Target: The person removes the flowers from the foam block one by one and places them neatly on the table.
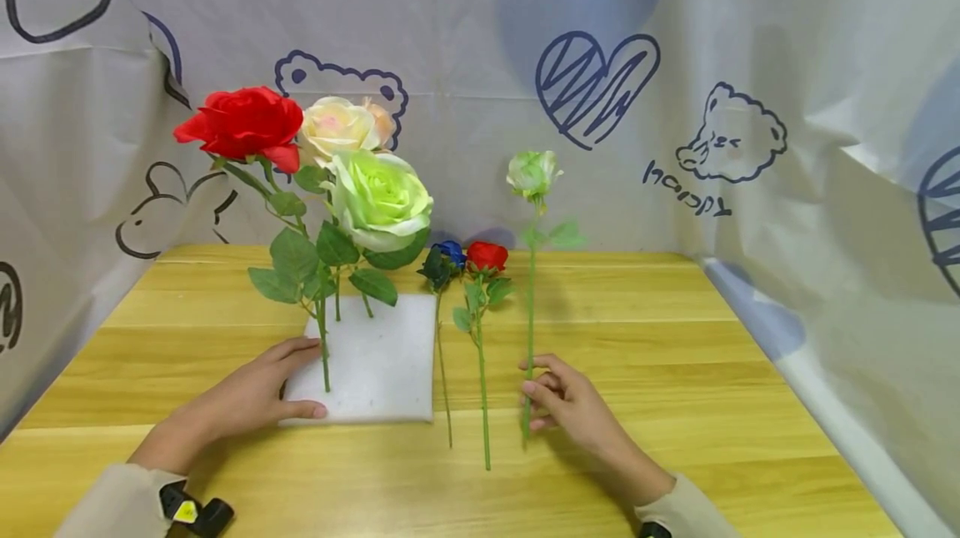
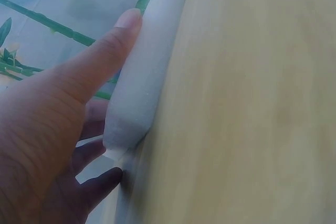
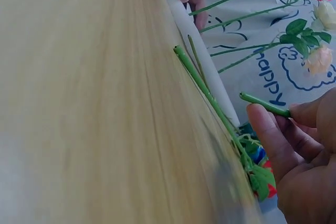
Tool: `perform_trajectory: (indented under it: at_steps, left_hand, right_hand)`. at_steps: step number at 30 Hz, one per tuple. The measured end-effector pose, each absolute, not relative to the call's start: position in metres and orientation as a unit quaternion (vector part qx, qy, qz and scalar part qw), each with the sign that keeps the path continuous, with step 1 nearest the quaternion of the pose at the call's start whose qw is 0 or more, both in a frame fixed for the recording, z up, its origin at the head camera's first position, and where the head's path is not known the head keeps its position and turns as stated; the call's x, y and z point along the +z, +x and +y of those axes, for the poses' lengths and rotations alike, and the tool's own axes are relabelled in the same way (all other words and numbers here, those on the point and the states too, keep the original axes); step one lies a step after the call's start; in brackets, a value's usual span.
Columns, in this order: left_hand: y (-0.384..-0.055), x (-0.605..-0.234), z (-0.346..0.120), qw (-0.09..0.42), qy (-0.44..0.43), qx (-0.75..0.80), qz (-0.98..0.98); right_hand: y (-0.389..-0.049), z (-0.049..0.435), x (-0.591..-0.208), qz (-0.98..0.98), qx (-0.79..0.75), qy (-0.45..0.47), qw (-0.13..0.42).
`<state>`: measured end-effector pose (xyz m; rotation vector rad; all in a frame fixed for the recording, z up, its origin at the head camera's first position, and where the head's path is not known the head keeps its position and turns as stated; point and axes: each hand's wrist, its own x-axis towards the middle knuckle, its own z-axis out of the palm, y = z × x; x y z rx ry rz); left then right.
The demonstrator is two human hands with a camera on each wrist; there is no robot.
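Over the table (image 1: 637, 304), right hand (image 1: 566, 406) pinches 1 rose (image 1: 533, 173) (left hand (image 1: 251, 390), uncurled, touches foam (image 1: 382, 375)).

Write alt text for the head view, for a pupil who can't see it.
A person's right hand holds a pale green flower upright by its stem; the left hand touches a white block with four standing flowers: red, cream, peach and green. Between the hands, a red flower and a blue flower lie on a wooden table.

A pale green rose (image 1: 533, 174) is being held nearly upright by its lower stem; a white slab (image 1: 382, 375) is lying flat on the worktop (image 1: 637, 338), bearing tall roses (image 1: 381, 198).
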<state>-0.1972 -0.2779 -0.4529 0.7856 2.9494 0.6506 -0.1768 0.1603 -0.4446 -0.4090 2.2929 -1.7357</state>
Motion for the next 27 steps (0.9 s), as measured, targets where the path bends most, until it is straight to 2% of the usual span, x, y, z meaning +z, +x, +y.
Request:
perform_trajectory:
  at_steps: [18,27]
  left_hand:
    - [-0.196,-0.449,-0.277,0.013,0.249,0.21,0.945]
    - [-0.196,-0.451,-0.278,0.016,0.247,0.211,0.946]
  right_hand:
    - [-0.17,0.174,-0.453,0.758,-0.619,-0.116,0.167]
    - [-0.165,0.183,-0.458,0.745,-0.624,-0.109,0.21]
